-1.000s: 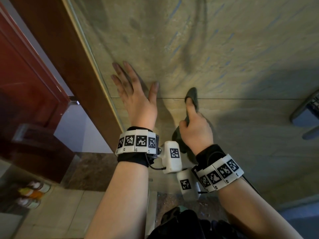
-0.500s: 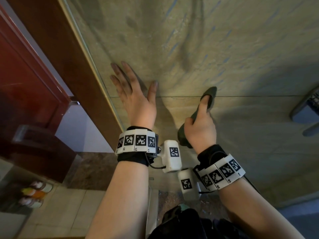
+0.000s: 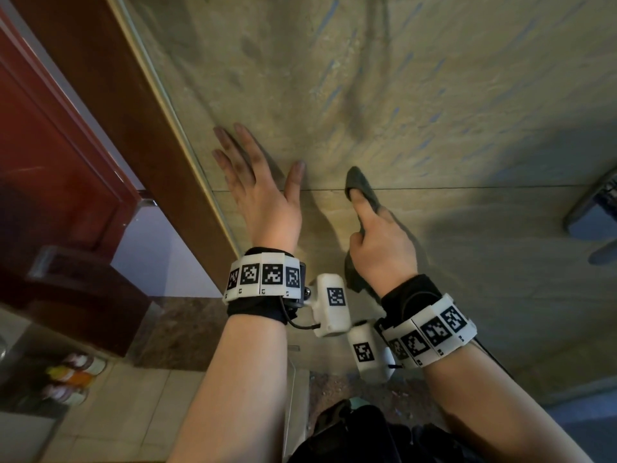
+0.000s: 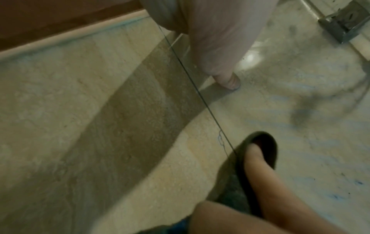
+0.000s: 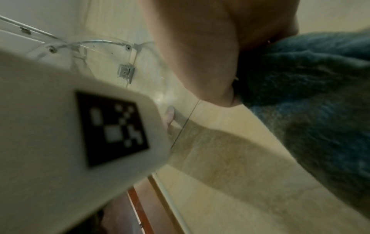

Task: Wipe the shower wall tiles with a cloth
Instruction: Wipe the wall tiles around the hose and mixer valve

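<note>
The beige shower wall tiles (image 3: 434, 111) fill the upper head view, streaked with blue marks and crossed by a horizontal grout line. My left hand (image 3: 257, 192) lies flat on the wall with fingers spread, just right of the door frame. My right hand (image 3: 377, 235) holds a dark grey-blue cloth (image 3: 359, 182) and presses it onto the grout line with the index finger extended. The left wrist view shows that finger on the cloth (image 4: 264, 152) against the tile. In the right wrist view the cloth (image 5: 312, 98) bunches under my palm.
A brown wooden door frame (image 3: 110, 128) borders the tiles on the left. A metal shelf or fixture (image 3: 594, 208) sticks out from the wall at the right edge. Bottles (image 3: 70, 379) stand on the floor at lower left. A metal bracket (image 4: 344, 23) is fixed higher on the wall.
My right hand has slid the cloth back to the left along the grout line, closer to the left hand. The left hand has stayed pressed on the wall.
</note>
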Demonstrator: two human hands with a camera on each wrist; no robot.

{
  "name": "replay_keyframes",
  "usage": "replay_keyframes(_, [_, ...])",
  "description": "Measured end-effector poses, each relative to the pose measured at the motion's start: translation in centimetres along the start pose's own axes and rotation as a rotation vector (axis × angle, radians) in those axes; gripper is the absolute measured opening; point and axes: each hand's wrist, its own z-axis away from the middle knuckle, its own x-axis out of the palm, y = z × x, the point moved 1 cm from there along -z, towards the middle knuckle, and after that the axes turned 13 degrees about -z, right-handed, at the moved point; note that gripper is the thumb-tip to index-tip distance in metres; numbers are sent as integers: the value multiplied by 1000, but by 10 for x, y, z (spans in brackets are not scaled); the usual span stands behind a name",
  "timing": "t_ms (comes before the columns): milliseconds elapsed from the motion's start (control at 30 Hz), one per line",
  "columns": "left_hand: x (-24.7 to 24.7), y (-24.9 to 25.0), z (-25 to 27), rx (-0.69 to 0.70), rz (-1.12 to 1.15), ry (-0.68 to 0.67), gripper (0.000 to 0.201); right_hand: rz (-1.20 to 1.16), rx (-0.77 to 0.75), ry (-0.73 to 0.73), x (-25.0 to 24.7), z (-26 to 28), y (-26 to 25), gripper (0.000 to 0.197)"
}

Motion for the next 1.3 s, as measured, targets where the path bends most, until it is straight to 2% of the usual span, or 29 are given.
replay_keyframes(233, [0,0,-1,1,4,0,88,-70,31,226,-21,-5,16,65])
replay_keyframes(333, [0,1,0,2,8,2,88,-89,12,271,-26,-6,16,67])
replay_keyframes(433, [-1,2,1,-1,16,-4,88,-96,36,235,-24,-6,11,71])
replay_keyframes(633, [-2,2,1,0,24,-13,89,-107,126,67,1,-2,4,82])
replay_keyframes(767, [-2,2,0,6,13,-8,90,-115,96,-12,6,-1,-3,83])
replay_keyframes(867, [-2,2,1,8,11,-10,90,-108,54,17,-3,-2,-2,77])
replay_keyframes(1000, [-1,1,1,8,5,-6,89,-62,27,165,-21,-6,9,68])
replay_keyframes(1100, [-1,1,1,6,9,-5,89,-66,62,241,-23,-8,13,70])
replay_keyframes(1300, [0,0,0,4,-6,-3,90,-115,157,238,-19,-5,10,78])
